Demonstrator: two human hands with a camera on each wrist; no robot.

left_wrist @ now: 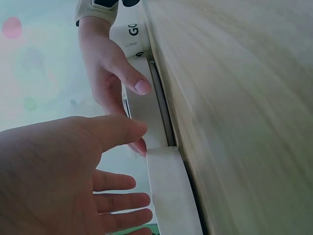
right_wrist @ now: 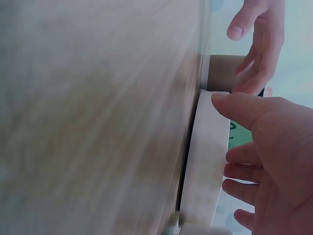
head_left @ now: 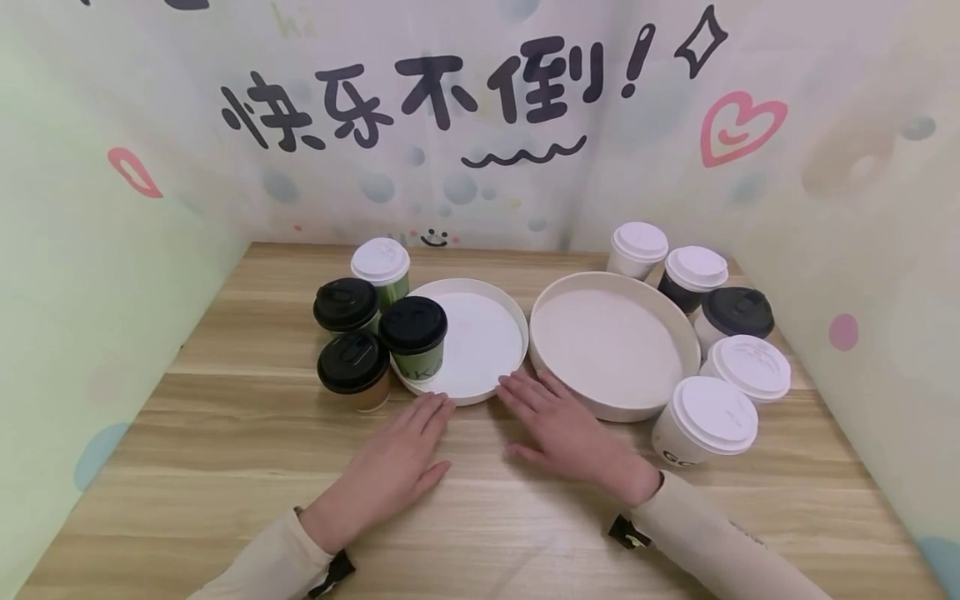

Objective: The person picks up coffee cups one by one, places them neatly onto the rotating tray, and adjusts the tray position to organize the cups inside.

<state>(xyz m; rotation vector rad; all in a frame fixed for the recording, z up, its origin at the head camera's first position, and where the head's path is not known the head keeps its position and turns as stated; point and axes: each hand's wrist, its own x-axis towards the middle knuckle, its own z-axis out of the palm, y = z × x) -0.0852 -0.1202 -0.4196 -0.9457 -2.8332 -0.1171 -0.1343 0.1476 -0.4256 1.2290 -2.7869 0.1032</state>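
Observation:
A round white tray (head_left: 480,333) lies on the wooden table, and a green paper cup with a black lid (head_left: 413,337) stands at its left side. My left hand (head_left: 393,458) is at the tray's front edge, fingers extended and thumb apart. My right hand (head_left: 562,429) reaches in from the other side, fingertips right at the front right rim. Neither hand holds anything. In the left wrist view the tray's side wall (left_wrist: 173,191) is beside my left fingers (left_wrist: 122,201). In the right wrist view my right fingers (right_wrist: 242,172) overlap the tray wall (right_wrist: 205,156).
A larger cream tray (head_left: 615,342) sits close on the right. Left of the white tray stand a white-lidded cup (head_left: 381,271), a black-lidded cup (head_left: 346,304) and a brown black-lidded cup (head_left: 354,371). Several lidded cups, including a white one (head_left: 705,421), line the cream tray's right side.

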